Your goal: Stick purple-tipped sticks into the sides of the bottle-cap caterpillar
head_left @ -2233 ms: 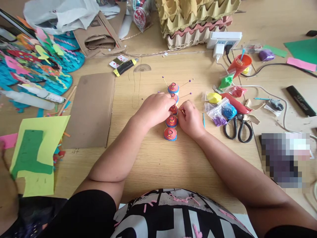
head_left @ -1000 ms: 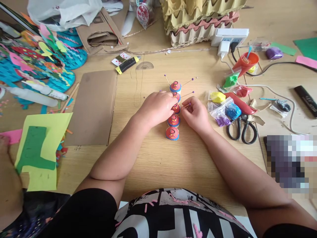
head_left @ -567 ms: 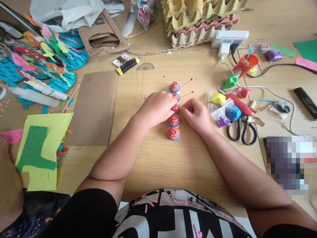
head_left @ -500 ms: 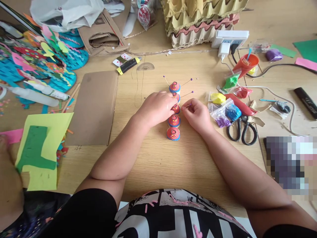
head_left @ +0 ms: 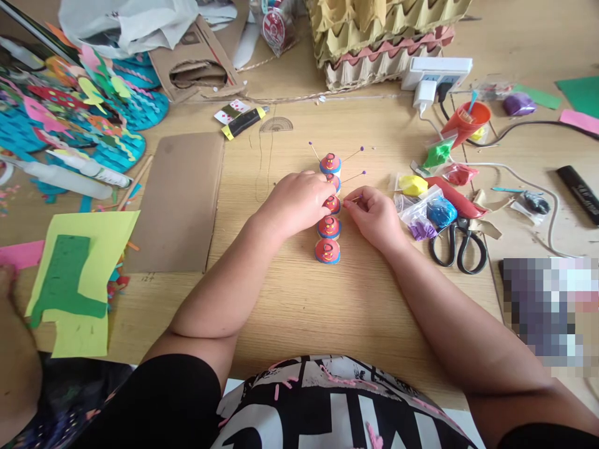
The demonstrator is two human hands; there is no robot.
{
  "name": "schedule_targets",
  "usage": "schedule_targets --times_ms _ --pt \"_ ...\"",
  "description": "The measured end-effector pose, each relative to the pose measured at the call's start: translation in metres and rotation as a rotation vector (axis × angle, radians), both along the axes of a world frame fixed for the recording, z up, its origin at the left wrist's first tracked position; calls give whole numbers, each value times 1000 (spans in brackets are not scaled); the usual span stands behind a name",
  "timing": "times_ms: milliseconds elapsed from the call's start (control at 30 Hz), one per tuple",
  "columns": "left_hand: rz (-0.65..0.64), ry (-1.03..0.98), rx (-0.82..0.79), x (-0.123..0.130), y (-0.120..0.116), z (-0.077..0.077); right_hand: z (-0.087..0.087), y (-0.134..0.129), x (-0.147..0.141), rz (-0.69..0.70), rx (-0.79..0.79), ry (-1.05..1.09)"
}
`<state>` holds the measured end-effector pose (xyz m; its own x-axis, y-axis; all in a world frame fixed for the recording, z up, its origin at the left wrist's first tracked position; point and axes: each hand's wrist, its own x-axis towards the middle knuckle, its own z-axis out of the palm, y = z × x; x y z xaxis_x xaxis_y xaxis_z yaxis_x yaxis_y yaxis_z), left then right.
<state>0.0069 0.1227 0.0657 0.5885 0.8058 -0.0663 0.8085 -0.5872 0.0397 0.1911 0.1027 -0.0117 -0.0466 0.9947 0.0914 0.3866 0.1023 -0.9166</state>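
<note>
A row of several red domes [head_left: 329, 227] with blue rims, curled marks and small yellow details runs away from me in the middle of the table. Thin sticks with purple ball tips [head_left: 364, 173] poke out from both sides at its far end. From the left, my left hand [head_left: 299, 202] is closed on the middle of the row, its fingers covering parts of two domes. On the opposite side, my right hand [head_left: 374, 217] pinches another purple-tipped stick [head_left: 356, 198]; its inner end is at or close to the middle dome, contact unclear.
Right of my hand lie bagged blue clay [head_left: 440, 212], scissors [head_left: 458, 248] and an orange cup [head_left: 472, 121]. Behind are egg trays [head_left: 388, 68] and a power strip [head_left: 437, 73]. Cardboard [head_left: 175, 202] lies left, near yellow paper [head_left: 100, 249] and another person's arm [head_left: 16, 368].
My hands keep almost the same pose on the row and the stick. At the left edge, the other person's arm has shifted slightly left, and the yellow paper has moved a little.
</note>
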Motion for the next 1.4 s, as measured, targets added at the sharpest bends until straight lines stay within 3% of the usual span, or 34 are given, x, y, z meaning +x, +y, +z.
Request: schedule_targets --times_ms 133,433,1100,1267,1400 --pt "0 -4 3 -1 0 -1 1 -1 0 3 -15 -5" --pt "-6 -29 -9 -2 1 -2 -3 -3 16 53 -47 209" --pt "0 -14 -24 -1 1 -1 -3 -3 24 20 12 172" --pt "-9 -3 -16 -1 2 -1 -1 -3 24 83 -38 310" --pt "-13 -3 -4 -3 3 -2 -1 -3 24 18 -17 372"
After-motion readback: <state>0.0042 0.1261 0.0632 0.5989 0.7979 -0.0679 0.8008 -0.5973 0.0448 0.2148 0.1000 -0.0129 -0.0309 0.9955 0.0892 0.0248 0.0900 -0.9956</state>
